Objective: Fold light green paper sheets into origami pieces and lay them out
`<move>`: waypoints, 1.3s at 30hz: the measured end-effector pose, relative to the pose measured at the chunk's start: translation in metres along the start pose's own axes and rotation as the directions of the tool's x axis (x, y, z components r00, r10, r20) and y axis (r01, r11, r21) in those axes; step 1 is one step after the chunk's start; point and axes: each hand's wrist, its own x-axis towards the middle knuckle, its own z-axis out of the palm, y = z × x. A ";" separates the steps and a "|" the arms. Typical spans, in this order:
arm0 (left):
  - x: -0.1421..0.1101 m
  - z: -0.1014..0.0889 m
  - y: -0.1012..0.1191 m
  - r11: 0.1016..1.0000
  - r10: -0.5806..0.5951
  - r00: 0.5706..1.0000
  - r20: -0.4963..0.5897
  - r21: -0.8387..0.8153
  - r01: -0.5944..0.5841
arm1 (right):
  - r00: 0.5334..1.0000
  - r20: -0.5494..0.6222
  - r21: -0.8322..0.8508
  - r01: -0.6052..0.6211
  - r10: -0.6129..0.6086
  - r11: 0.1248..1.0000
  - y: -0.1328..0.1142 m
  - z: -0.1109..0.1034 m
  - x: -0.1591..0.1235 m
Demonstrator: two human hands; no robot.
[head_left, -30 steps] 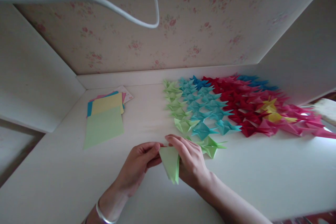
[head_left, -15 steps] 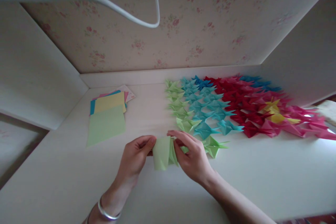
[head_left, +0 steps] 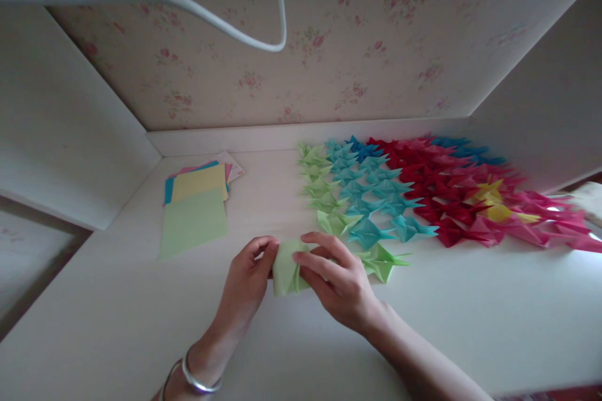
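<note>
I have the green paper (head_left: pixel 283 268) between my grips over the table (head_left: pixel 433 326), long axis seemingly toward me; left grip (head_left: pixel 247 279) pinches its left edge; right grip (head_left: pixel 345 282) touches its folds, clasp unclear.

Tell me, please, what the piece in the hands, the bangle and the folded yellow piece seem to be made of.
The light green piece looks like thin matte paper, judging by its crisp folds and layered edges. The bangle seems to be polished metal, given its silvery highlights, though coated plastic is possible. The folded yellow piece looks like paper too, with sharp points.
</note>
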 end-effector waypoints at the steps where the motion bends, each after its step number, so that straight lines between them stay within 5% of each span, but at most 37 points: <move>1: 0.000 0.000 0.000 1.000 -0.005 1.000 -0.002 0.000 0.005 | 1.000 -0.002 -0.012 0.006 -0.006 1.000 0.001 0.000 -0.001; 8: -0.003 0.007 0.006 0.971 -0.139 0.989 0.058 -0.189 0.148 | 0.996 -0.001 -0.111 0.089 -0.090 0.990 0.005 -0.003 -0.002; 12: -0.003 0.005 0.006 0.949 -0.193 0.963 0.187 -0.214 0.232 | 0.999 0.007 0.017 0.040 -0.040 0.999 0.001 -0.005 0.002; 20: -0.001 -0.001 0.001 0.999 -0.043 0.999 0.024 -0.028 0.043 | 0.976 0.079 0.214 -0.214 0.201 0.953 -0.010 -0.012 0.012; 24: -0.004 -0.001 0.003 0.999 -0.030 0.999 -0.036 0.040 0.031 | 0.897 0.155 0.327 -0.442 0.414 0.835 -0.010 -0.009 0.011; 30: -0.001 -0.001 0.001 0.997 0.073 0.984 -0.164 0.003 -0.074 | 0.721 0.282 0.615 -0.642 0.633 0.458 -0.008 -0.002 0.015; 35: 0.001 -0.003 -0.003 0.992 0.129 0.958 -0.258 0.048 -0.120 | 0.819 0.243 0.525 -0.562 0.520 0.639 -0.008 -0.003 0.016; 39: 0.001 -0.003 -0.002 0.988 0.152 0.942 -0.299 0.075 -0.135 | 0.838 0.231 0.408 -0.544 0.494 0.733 -0.011 -0.003 0.013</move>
